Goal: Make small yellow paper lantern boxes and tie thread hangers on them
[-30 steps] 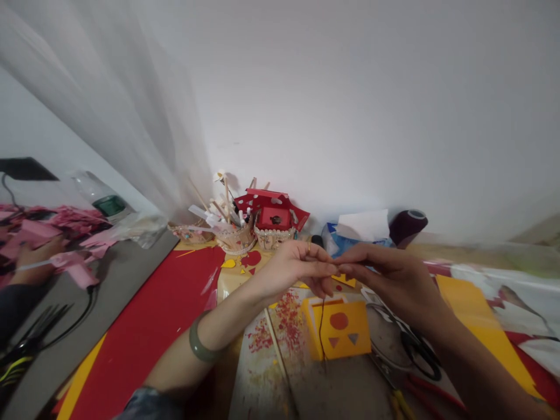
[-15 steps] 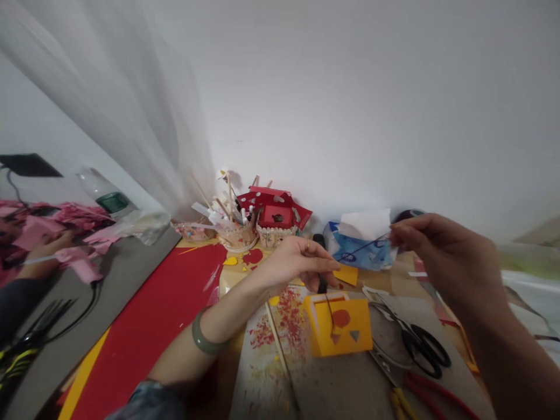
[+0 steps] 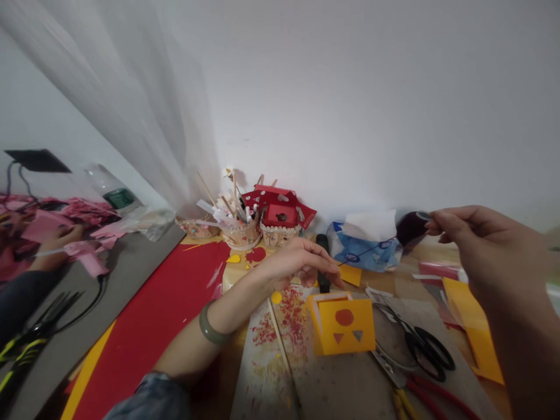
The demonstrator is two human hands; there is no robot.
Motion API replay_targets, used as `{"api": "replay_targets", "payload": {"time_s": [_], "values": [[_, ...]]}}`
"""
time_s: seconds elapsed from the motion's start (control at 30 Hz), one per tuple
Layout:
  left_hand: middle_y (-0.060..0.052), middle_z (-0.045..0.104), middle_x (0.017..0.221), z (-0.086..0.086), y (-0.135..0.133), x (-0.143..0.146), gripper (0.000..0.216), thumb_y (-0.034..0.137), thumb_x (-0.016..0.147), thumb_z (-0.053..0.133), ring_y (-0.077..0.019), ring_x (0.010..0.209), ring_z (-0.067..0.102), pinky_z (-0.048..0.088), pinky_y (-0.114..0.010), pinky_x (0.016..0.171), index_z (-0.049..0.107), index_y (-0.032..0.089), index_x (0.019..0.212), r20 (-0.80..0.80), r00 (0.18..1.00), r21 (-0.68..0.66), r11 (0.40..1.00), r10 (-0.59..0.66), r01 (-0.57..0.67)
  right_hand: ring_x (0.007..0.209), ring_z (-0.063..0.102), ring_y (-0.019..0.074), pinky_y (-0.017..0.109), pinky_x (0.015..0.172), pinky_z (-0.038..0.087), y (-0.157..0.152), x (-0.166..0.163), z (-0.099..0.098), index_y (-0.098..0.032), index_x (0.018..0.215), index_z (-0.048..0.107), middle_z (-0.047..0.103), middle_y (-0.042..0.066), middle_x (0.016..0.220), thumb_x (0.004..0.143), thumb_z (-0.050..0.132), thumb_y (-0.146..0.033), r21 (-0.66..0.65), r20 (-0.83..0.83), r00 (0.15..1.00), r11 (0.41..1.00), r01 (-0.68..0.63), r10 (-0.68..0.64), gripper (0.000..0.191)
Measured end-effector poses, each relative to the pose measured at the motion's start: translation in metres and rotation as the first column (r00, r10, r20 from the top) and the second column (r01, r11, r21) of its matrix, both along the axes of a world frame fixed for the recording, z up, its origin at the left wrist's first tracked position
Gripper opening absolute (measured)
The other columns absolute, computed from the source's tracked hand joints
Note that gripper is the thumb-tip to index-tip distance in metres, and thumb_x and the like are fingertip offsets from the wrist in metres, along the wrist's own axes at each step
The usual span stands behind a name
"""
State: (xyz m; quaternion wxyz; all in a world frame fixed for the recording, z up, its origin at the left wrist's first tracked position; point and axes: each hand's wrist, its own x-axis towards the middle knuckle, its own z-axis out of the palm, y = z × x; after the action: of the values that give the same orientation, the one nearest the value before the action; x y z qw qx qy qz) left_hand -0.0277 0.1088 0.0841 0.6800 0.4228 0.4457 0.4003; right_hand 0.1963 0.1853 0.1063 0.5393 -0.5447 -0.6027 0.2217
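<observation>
A thin dark thread (image 3: 370,249) runs slantwise between my two hands. My right hand (image 3: 485,245), raised at the right, pinches its upper end between thumb and forefinger. The lower end meets the fingertips of my left hand (image 3: 301,262), whose fingers are bent over it. Just under the left fingers stands a small yellow paper box (image 3: 365,318), its front marked with a round shape and two triangles. Close by the right fingertips is a dark rounded spool-like thing (image 3: 411,226) against the wall. A blue tissue pack (image 3: 371,256) lies behind the thread.
Black-handled scissors (image 3: 431,353) and red-handled pliers (image 3: 437,399) lie right of the box on a stained board (image 3: 258,379). Decorated pots (image 3: 240,236) and a red paper box (image 3: 282,216) stand behind. Leftward are red card (image 3: 157,315), a pink glue gun (image 3: 87,256) and another person's hand (image 3: 56,245).
My right hand has moved right and slightly up, drawing the thread along. The thread tail that hung below my left hand no longer shows in front of the yellow box.
</observation>
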Motion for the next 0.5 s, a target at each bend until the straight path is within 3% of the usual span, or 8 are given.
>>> {"api": "replay_targets", "payload": {"time_s": [0.5], "values": [[-0.005, 0.068, 0.052, -0.003, 0.006, -0.002, 0.008, 0.018, 0.053, 0.069, -0.0027, 0.033, 0.040, 0.025, -0.017, 0.034, 0.063, 0.013, 0.052, 0.014, 1.000, -0.034, 0.999, 0.001, 0.000, 0.054, 0.051, 0.0120, 0.032, 0.059, 0.041, 0.018, 0.015, -0.009, -0.017, 0.067, 0.064, 0.061, 0.002, 0.061, 0.067, 0.065, -0.027, 0.015, -0.086, 0.995, 0.999, 0.044, -0.043, 0.010]]}}
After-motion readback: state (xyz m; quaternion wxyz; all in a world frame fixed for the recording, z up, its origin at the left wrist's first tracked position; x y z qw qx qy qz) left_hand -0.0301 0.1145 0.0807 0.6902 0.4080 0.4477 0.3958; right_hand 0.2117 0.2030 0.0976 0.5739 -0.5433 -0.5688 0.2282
